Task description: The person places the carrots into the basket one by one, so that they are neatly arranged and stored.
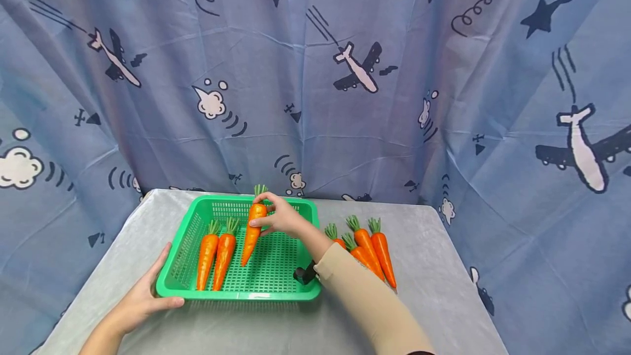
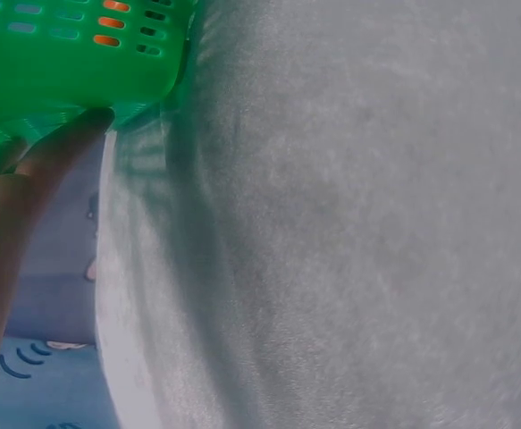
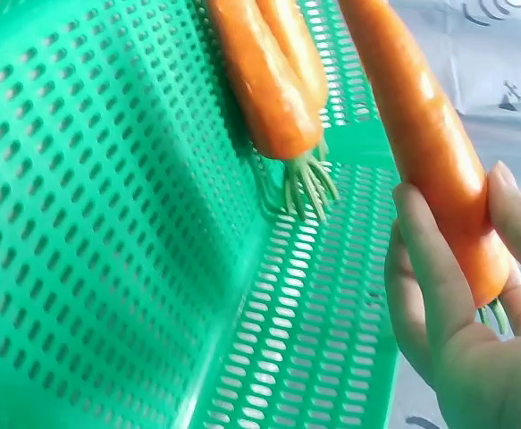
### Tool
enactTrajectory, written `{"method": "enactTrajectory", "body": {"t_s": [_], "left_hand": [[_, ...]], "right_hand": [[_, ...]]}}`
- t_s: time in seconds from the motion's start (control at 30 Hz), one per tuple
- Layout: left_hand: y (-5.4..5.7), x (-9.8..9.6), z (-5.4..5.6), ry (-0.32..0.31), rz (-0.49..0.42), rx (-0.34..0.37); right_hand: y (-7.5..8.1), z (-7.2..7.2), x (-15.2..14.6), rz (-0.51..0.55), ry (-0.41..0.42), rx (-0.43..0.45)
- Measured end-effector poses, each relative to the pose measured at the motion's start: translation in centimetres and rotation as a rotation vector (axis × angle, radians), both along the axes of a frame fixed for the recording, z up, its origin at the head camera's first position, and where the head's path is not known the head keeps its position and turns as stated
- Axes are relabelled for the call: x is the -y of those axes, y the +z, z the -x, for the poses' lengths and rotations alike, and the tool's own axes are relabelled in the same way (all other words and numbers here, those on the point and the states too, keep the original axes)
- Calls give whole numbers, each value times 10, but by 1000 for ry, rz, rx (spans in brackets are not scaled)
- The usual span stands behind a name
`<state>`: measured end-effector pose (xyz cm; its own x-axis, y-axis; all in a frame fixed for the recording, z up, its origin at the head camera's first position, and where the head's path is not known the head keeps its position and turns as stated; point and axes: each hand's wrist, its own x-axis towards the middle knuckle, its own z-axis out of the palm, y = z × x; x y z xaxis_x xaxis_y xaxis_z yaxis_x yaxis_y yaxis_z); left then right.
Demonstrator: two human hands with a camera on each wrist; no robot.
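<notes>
My right hand holds an orange carrot with a green top, thumb and fingers about its thick end, above the green basket. In the right wrist view the carrot slants upward from the fingers. Two carrots lie side by side in the basket's left part, tops to the back. My left hand touches the basket's front left corner, fingers straight along the left side and thumb at the front rim. The left wrist view shows fingers against the basket wall.
Several more carrots lie grouped on the grey cloth-covered table, right of the basket, partly behind my right forearm. A blue curtain printed with airplanes hangs behind the table and along its sides.
</notes>
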<state>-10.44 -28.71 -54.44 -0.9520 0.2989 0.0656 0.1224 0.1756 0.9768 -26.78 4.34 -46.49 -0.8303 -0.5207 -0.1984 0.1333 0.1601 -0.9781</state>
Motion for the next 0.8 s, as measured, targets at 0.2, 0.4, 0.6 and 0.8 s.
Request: {"method": "enactTrajectory", "body": {"t_s": [0.2, 0.4, 0.6, 0.8], "left_hand": [[2, -3, -1, 9, 6, -18], [1, -1, -2, 10, 3, 7], [0, 0, -1, 12, 0, 12], [1, 0, 1, 11, -3, 26]], "right_hand": [[-14, -4, 16, -68, 69, 36], [-26, -7, 28, -80, 112, 86], [-34, -8, 36, -111, 130, 88], [-43, -9, 41, -179, 142, 105]]}}
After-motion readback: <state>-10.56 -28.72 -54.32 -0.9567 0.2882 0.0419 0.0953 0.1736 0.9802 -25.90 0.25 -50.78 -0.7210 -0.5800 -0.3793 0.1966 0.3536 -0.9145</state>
